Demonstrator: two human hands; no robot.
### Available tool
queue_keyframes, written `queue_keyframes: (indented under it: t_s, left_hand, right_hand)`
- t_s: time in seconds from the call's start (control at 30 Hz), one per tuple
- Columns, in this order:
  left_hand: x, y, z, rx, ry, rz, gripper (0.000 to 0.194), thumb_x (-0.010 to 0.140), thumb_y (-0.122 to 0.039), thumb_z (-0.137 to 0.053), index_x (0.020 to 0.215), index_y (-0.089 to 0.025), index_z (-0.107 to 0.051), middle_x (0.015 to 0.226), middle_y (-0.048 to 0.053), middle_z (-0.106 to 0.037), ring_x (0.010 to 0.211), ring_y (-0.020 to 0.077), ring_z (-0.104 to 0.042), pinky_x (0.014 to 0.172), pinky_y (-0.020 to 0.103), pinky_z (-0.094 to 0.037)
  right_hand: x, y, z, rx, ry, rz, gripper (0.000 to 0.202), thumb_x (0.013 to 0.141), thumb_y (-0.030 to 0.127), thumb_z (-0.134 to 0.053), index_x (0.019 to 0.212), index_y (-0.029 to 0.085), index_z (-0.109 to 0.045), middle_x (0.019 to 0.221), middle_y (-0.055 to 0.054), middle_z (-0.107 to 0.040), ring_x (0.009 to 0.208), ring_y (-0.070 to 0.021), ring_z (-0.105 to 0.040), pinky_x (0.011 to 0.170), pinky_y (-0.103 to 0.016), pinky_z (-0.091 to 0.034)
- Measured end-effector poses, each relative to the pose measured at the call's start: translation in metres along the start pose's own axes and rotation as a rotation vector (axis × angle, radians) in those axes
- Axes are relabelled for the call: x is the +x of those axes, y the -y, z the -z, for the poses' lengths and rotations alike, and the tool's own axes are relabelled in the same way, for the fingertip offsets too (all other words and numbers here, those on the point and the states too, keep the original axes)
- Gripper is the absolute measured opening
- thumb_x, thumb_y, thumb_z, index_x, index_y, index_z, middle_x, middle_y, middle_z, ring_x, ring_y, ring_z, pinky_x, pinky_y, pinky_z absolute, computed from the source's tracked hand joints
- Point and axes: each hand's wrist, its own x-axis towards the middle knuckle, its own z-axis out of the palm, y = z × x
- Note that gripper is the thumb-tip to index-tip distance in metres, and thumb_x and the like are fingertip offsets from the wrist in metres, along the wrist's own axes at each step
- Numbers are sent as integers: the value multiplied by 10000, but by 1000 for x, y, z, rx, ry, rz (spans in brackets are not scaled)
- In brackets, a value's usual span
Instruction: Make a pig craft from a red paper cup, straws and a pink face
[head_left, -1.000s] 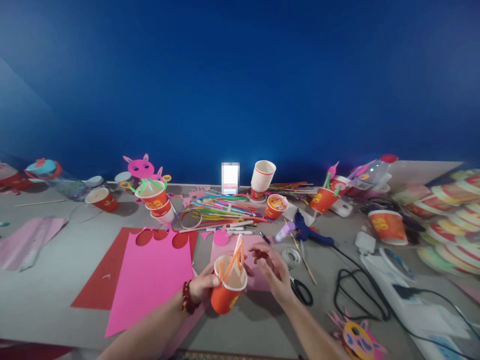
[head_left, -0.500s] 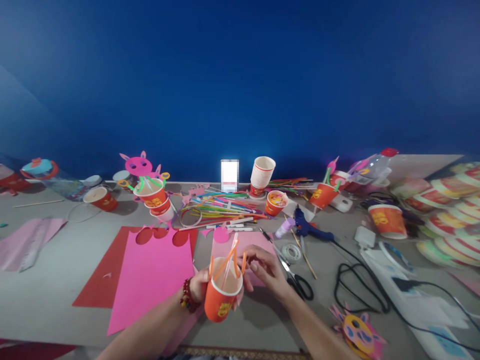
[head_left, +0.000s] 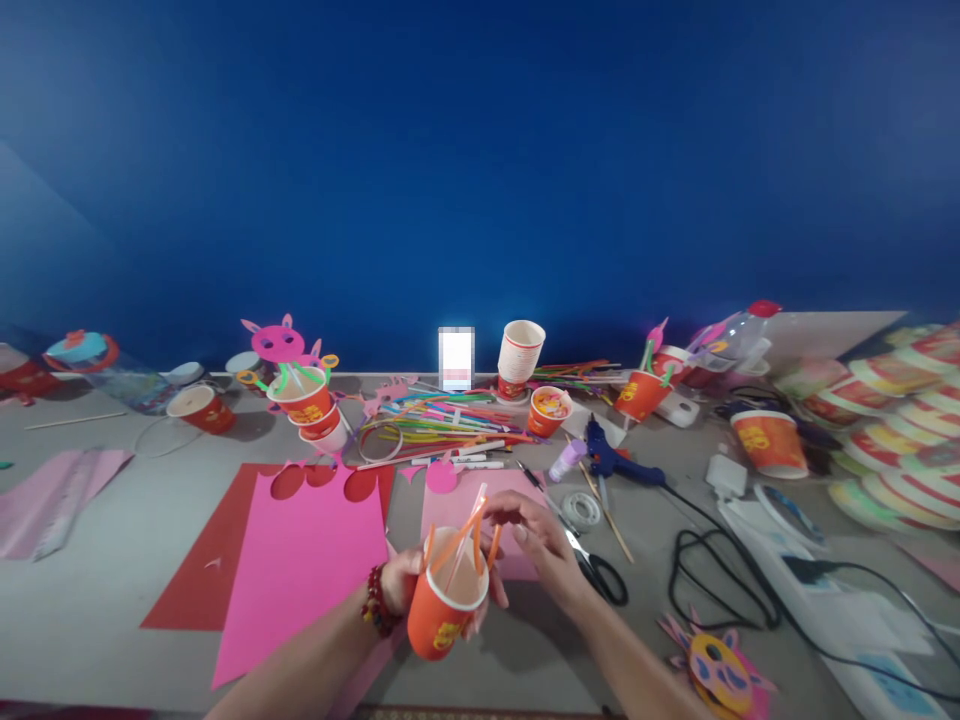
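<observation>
An orange-red paper cup with a white rim and yellow print is held tilted by my left hand, whose fingers wrap round its far side. Bent orange pipe cleaners and a clear straw rise from its mouth, and some orange ends stick up at the rim. My right hand hovers at the cup's right side with curled fingers and thumb apart. Its index fingertip is at the top of an orange pipe cleaner; whether they touch is unclear.
Pink paper lies over red paper on the left. Scissors, tape and a blue glue gun lie right. Behind are pipe cleaners, stacked cups and a pink animal figure.
The cup has shifted slightly down in view with my left hand. My right index fingertip has moved closer to the top of the orange pipe cleaner.
</observation>
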Motion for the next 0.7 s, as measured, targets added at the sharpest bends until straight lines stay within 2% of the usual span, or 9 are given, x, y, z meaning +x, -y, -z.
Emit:
queue_keyframes:
  t_s: [0.13,0.2,0.33,0.43,0.57,0.7]
  left_hand:
    - [-1,0,5,12,2,88,837,535,-649,-746,1177,-126,-625,959,160,-756,608,214,-685,507,291,-502]
    - [-2,1,9,20,-2,147,817,519,-644,-758,1138,-123,-648,974,160,-754,628,220,-691,525,297,-504]
    - [-3,5,17,38,29,249,764,497,-605,-784,1071,-113,-681,984,165,-749,672,231,-697,557,304,-505]
    - [-5,8,21,10,33,224,781,504,-603,-777,1095,-103,-670,988,190,-746,663,248,-698,559,322,-501]
    - [-6,12,24,-19,52,233,786,511,-548,-797,1119,-71,-656,1013,228,-736,684,259,-710,563,316,-514]
    - [-5,11,21,-16,35,219,799,497,-552,-810,1132,-97,-644,998,211,-742,662,251,-707,555,319,-525]
  right_hand:
    - [-2,27,-5,109,12,-44,430,905,554,-629,1198,243,-676,1113,-116,-685,974,-256,-651,875,-372,-535]
    - [0,38,-9,121,40,-92,443,887,524,-672,1226,240,-656,1106,-116,-696,993,-256,-663,883,-379,-540]
    - [5,43,-15,180,43,-147,290,849,451,-747,994,204,-704,882,-66,-723,803,-197,-690,733,-305,-558]
    - [10,38,-17,275,38,-191,305,776,436,-821,900,194,-682,768,-32,-715,705,-176,-685,655,-273,-541]
    - [13,37,-17,359,96,-215,340,726,422,-864,793,184,-630,739,-32,-727,659,-170,-683,630,-269,-524]
    - [15,39,-17,391,107,-181,338,733,390,-864,760,193,-592,753,-32,-719,667,-169,-674,634,-278,-521]
